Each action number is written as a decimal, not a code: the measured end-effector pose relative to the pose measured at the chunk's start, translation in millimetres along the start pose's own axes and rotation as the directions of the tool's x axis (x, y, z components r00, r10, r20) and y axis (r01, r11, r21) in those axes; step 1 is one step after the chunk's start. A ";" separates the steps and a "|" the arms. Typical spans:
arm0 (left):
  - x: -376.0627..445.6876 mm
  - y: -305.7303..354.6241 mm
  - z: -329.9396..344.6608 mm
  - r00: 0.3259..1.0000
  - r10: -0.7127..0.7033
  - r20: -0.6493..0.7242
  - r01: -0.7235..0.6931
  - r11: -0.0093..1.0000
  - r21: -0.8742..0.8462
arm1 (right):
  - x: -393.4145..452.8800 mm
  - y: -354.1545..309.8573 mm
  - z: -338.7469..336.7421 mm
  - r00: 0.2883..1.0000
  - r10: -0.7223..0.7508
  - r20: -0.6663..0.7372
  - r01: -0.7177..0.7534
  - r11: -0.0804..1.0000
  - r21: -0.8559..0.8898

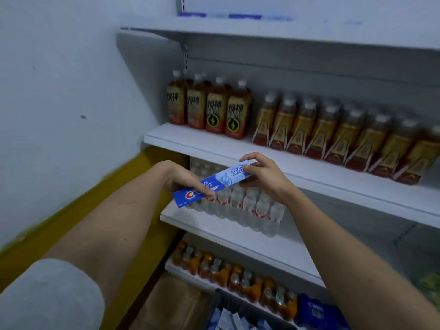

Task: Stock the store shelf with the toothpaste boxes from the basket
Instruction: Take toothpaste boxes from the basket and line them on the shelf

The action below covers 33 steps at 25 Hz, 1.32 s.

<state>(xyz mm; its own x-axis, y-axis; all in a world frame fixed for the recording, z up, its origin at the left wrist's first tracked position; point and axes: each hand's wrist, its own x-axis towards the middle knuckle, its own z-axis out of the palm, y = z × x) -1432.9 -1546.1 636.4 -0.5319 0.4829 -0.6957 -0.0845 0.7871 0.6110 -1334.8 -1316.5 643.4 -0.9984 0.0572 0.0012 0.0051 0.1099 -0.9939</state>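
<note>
Box: one blue toothpaste box [212, 184] held in the air with both hands, tilted, left end lower; in front of the water-bottle shelf, touching no shelf.
Left hand: left hand [183, 179] clamped on the box's lower-left part, fingertips over the front face near the red logo.
Right hand: right hand [260, 173] pinching the upper-right end, thumb on top edge, fingers curled under.
Basket: dark basket [222, 300] at bottom centre, more pale toothpaste boxes [232, 319] inside, blurred.
Shelf: white store shelf [309, 173]; brown drink bottles [333, 129] on the level above the hands.
Below: clear water bottles [247, 208] right behind the box; orange drink bottles [235, 277] one level lower.
Top: uppermost level [262, 32] shows blue items at its back edge, too blurred to identify.
Left side: grey wall [59, 91], yellow strip [71, 210] at its base.
</note>
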 end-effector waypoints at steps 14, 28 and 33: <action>-149.6 34.0 -214.9 0.580 0.566 -0.586 -0.785 0.580 -0.216 | 55.3 -193.4 66.6 0.916 -0.357 -0.183 0.314 0.922 -0.227; -148.0 149.4 -285.5 0.440 0.651 -0.619 -0.786 0.613 0.086 | 120.8 -301.6 10.5 0.845 -0.501 -0.184 0.171 0.581 -0.796; -138.1 173.3 -325.7 0.431 0.638 -0.638 -0.565 0.742 0.360 | 182.8 -319.9 4.1 0.893 -0.413 -0.176 0.073 0.520 -0.851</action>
<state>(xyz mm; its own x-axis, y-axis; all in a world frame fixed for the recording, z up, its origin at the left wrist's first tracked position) -1648.5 -1601.4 961.4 -0.8207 0.4657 0.3309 0.5415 0.4492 0.7107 -1519.1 -1345.2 961.1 -0.8840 0.1805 0.4313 -0.0217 0.9057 -0.4233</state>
